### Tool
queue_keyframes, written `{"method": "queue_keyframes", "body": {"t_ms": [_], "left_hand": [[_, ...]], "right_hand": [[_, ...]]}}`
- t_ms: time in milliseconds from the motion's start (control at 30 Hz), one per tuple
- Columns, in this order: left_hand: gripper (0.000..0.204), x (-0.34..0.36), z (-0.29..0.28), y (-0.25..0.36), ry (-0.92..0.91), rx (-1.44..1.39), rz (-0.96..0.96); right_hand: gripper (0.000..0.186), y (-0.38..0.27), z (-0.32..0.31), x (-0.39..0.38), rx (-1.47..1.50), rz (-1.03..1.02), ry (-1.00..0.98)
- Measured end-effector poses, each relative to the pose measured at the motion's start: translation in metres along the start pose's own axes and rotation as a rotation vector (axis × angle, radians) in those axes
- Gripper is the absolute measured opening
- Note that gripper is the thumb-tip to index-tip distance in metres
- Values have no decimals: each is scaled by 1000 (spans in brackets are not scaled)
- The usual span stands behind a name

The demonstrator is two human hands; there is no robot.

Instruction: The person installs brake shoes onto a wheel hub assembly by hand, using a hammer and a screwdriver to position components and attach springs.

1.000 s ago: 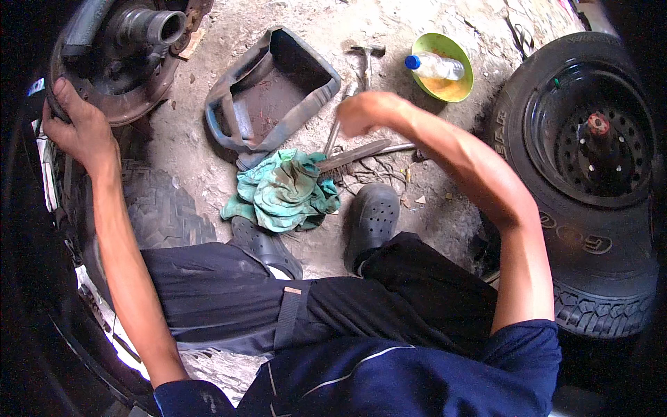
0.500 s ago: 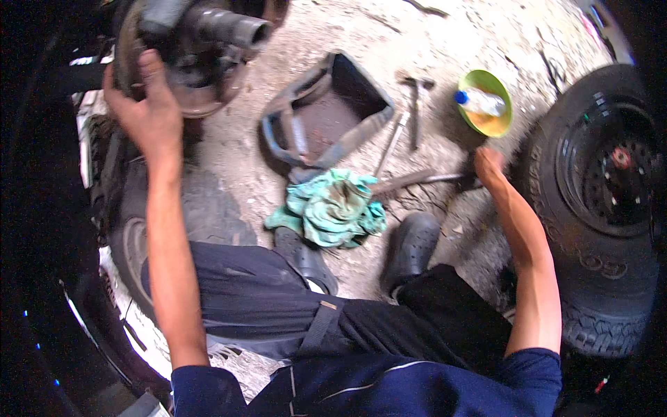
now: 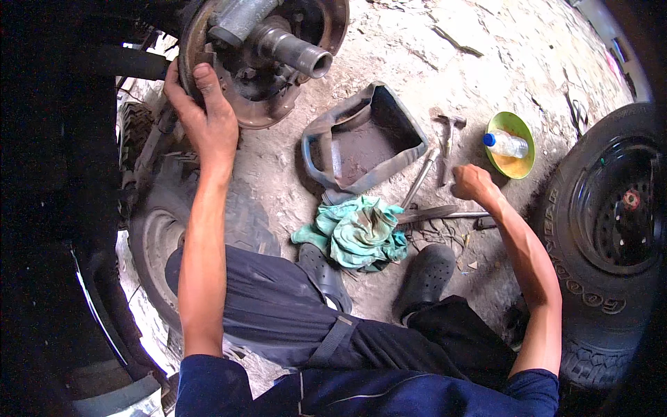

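Note:
At the upper left my left hand [image 3: 208, 115] grips the rim of a wheel hub's brake backing plate [image 3: 267, 115], thumb in front and fingers behind it. A bare metal spindle [image 3: 295, 54] sticks out from the plate's middle. My right hand [image 3: 476, 182] is curled closed over the ground, just right of the hammer [image 3: 448, 146] and below the green bowl [image 3: 529, 149]. Whatever it may hold is hidden by the fingers. A clear bottle with a blue cap [image 3: 507, 144] lies in that bowl, over orange-yellow liquid.
A cut-open plastic container [image 3: 323, 142] with dark residue sits mid-ground. Below it is a crumpled green cloth [image 3: 365, 233], beside metal bars [image 3: 445, 214] and a metal rod [image 3: 420, 177]. A mounted tire [image 3: 590, 278] stands right; another tire [image 3: 160, 243] lies left.
The view has shifted, so the scene sits lower and farther right. My right hand has moved left from the bowl toward the hammer. My left hand stays on the backing plate.

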State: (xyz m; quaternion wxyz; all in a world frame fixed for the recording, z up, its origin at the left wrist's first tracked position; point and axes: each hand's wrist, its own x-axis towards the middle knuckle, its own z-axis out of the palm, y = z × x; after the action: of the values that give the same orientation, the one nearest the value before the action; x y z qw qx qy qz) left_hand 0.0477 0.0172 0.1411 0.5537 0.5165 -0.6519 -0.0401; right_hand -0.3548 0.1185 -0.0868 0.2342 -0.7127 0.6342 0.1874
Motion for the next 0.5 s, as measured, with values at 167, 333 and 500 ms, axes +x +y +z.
{"method": "queue_keyframes", "body": {"t_ms": [167, 333, 500], "left_hand": [[64, 2, 4, 5, 25, 43, -21], [59, 2, -5, 13, 12, 14, -84], [60, 7, -5, 20, 7, 33, -66]], "right_hand": [[25, -78, -114, -23, 352, -449, 434], [31, -122, -195, -43, 390, -649, 764], [26, -135, -229, -40, 518, -644, 858]]}}
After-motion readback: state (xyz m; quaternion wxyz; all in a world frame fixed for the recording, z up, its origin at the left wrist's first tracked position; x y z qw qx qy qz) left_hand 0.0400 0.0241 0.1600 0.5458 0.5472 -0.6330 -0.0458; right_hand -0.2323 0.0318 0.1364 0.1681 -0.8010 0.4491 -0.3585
